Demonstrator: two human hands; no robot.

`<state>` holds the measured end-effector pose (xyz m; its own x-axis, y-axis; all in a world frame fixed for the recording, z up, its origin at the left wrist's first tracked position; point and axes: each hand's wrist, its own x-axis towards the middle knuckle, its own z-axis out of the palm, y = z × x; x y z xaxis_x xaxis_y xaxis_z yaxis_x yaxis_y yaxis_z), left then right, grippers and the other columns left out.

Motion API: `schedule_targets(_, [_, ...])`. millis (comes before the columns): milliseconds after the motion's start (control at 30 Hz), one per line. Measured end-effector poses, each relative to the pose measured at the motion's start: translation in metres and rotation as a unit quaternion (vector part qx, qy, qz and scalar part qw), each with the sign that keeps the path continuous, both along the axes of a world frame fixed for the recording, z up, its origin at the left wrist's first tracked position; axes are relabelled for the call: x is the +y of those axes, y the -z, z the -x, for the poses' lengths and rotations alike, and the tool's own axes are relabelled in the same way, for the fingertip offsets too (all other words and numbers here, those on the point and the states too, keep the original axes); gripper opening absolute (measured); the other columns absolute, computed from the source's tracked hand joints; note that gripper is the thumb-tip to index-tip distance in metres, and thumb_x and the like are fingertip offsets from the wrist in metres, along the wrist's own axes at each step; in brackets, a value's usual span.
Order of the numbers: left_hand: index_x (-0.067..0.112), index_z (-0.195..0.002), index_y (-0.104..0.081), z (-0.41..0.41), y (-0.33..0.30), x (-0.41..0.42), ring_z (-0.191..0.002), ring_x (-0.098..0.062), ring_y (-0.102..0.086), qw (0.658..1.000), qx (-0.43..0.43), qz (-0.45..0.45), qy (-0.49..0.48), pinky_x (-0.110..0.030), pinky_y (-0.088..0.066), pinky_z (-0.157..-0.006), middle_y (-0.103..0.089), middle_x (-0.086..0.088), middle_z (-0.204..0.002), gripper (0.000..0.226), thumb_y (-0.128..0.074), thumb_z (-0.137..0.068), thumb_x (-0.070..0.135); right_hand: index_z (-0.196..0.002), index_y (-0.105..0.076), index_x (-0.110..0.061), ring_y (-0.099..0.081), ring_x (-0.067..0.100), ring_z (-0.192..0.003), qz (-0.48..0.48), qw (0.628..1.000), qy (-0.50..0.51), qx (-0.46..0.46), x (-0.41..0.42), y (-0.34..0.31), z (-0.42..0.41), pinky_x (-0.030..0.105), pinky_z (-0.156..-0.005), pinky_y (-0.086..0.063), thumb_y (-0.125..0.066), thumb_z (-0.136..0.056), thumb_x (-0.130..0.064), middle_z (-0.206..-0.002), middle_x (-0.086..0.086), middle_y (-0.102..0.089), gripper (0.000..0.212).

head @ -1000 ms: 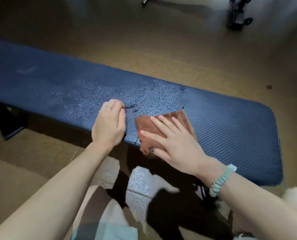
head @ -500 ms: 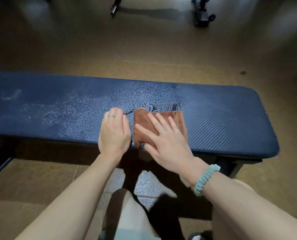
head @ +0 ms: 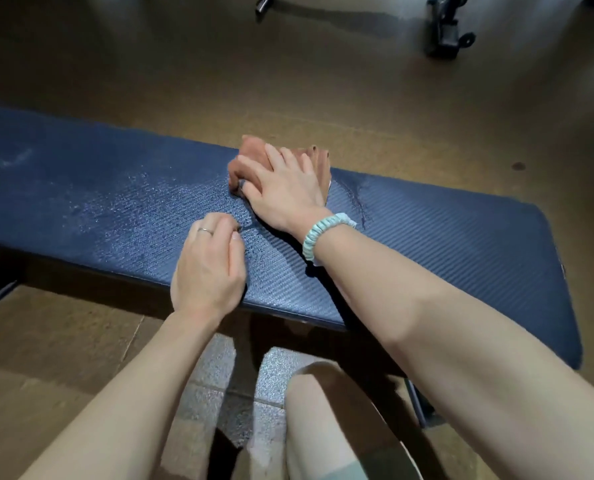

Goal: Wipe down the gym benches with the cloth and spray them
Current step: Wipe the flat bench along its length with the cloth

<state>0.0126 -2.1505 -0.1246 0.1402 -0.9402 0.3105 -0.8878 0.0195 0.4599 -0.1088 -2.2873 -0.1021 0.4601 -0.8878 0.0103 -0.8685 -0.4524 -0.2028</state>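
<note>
A long dark-blue padded gym bench (head: 444,244) runs across the view, its middle and left part speckled with wet spray droplets. A folded brown cloth (head: 250,154) lies at the bench's far edge. My right hand (head: 285,188) presses flat on the cloth with fingers spread; a pale blue scrunchie sits on that wrist. My left hand (head: 207,268) rests on the bench's near edge with fingers curled under, holding nothing. No spray bottle is in view.
Tan rubber floor (head: 323,98) surrounds the bench. Black equipment with a wheel (head: 444,29) stands at the far right, and a metal bar end (head: 262,3) lies at the far middle. My knees are below the bench's near edge, over grey floor tiles (head: 216,393).
My right hand has pushed the cloth from the near side of the bench across to its far edge. My left hand has stayed on the near edge.
</note>
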Motion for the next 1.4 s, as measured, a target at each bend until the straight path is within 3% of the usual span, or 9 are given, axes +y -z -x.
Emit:
schedule_targets(133, [0.005,-0.107,-0.059,-0.001,0.002,0.000,-0.103,-0.030,-0.052,1.000,-0.016,-0.006,0.006,-0.045,-0.042,-0.095,-0.058,-0.009,-0.114,0.027,-0.037,-0.103,0.020,-0.149,-0.043,-0.047,-0.040,0.025,-0.141,0.046,0.999,-0.012,-0.019,-0.006,0.004,0.020,0.049,-0.120,-0.023,-0.033,-0.103,-0.050,-0.154,0.001,-0.046,0.046])
schedule_targets(300, [0.004,-0.107,-0.060,0.000,0.002,0.000,-0.103,-0.029,-0.052,1.000,-0.021,-0.011,0.000,-0.043,-0.043,-0.095,-0.058,-0.008,-0.115,0.029,-0.036,-0.103,0.020,-0.130,-0.056,-0.038,-0.060,0.036,-0.110,0.054,0.995,0.087,0.000,-0.017,0.002,0.152,0.049,-0.100,-0.042,-0.033,-0.102,-0.047,-0.118,0.010,-0.066,0.037])
schedule_targets(467, [0.004,-0.100,-0.059,0.007,-0.001,-0.001,-0.100,-0.028,-0.049,0.999,-0.037,-0.019,-0.010,-0.046,-0.044,-0.091,-0.055,-0.007,-0.113,0.030,-0.037,-0.103,0.024,-0.134,-0.053,-0.042,-0.056,0.036,-0.110,0.051,0.989,0.139,0.017,-0.015,0.001,0.121,0.049,-0.102,-0.036,-0.029,-0.102,-0.051,-0.116,0.013,-0.063,0.041])
schedule_targets(700, [0.003,-0.098,-0.059,0.005,-0.001,-0.001,-0.102,-0.030,-0.050,0.999,-0.050,-0.016,-0.002,-0.047,-0.044,-0.092,-0.054,-0.007,-0.114,0.029,-0.038,-0.101,0.023,-0.144,-0.046,-0.042,-0.055,0.036,-0.117,0.011,0.999,0.048,-0.001,-0.042,0.002,0.005,0.052,-0.101,-0.036,-0.027,-0.103,-0.051,-0.126,0.014,-0.061,0.046])
schedule_targets(800, [0.004,-0.099,-0.059,0.003,0.000,-0.001,-0.103,-0.030,-0.051,0.999,-0.047,-0.022,-0.004,-0.048,-0.044,-0.094,-0.055,-0.008,-0.116,0.031,-0.036,-0.101,0.024,-0.137,-0.045,-0.051,-0.057,0.030,-0.112,0.060,0.998,-0.011,-0.031,-0.027,0.005,0.051,0.050,-0.099,-0.038,-0.031,-0.102,-0.051,-0.119,0.006,-0.062,0.037])
schedule_targets(967, [0.004,-0.096,-0.059,0.005,-0.001,0.000,-0.103,-0.029,-0.051,0.999,-0.043,-0.027,-0.003,-0.049,-0.047,-0.091,-0.055,-0.006,-0.117,0.031,-0.036,-0.101,0.025,-0.145,-0.044,-0.045,-0.050,0.029,-0.123,0.059,0.996,0.067,-0.001,0.000,0.010,0.176,0.056,-0.114,-0.032,-0.036,-0.101,-0.050,-0.126,0.005,-0.057,0.045])
schedule_targets(1067, [0.004,-0.093,-0.058,0.007,-0.003,-0.002,-0.102,-0.028,-0.050,0.999,-0.042,-0.029,-0.006,-0.048,-0.047,-0.089,-0.054,-0.005,-0.116,0.030,-0.038,-0.100,0.025,-0.144,-0.041,-0.046,-0.048,0.034,-0.121,0.051,0.994,0.096,0.019,-0.009,0.008,0.137,0.054,-0.111,-0.032,-0.033,-0.100,-0.053,-0.127,0.012,-0.057,0.046])
schedule_targets(1267, [0.004,-0.094,-0.059,0.007,0.000,-0.003,-0.103,-0.027,-0.050,0.999,-0.047,-0.025,-0.006,-0.044,-0.045,-0.090,-0.056,-0.006,-0.117,0.028,-0.040,-0.100,0.024,-0.152,-0.038,-0.042,-0.050,0.035,-0.121,0.042,0.999,-0.008,0.025,-0.039,0.012,-0.033,0.052,-0.104,-0.034,-0.030,-0.102,-0.054,-0.135,0.014,-0.054,0.052])
schedule_targets(1400, [0.005,-0.096,-0.059,0.003,0.001,-0.006,-0.102,-0.027,-0.051,0.999,-0.048,-0.014,0.003,-0.045,-0.045,-0.093,-0.056,-0.007,-0.115,0.027,-0.040,-0.101,0.023,-0.151,-0.037,-0.045,-0.049,0.033,-0.125,0.043,0.997,-0.058,0.025,-0.042,0.009,-0.038,0.051,-0.106,-0.033,-0.029,-0.102,-0.053,-0.136,0.010,-0.053,0.050])
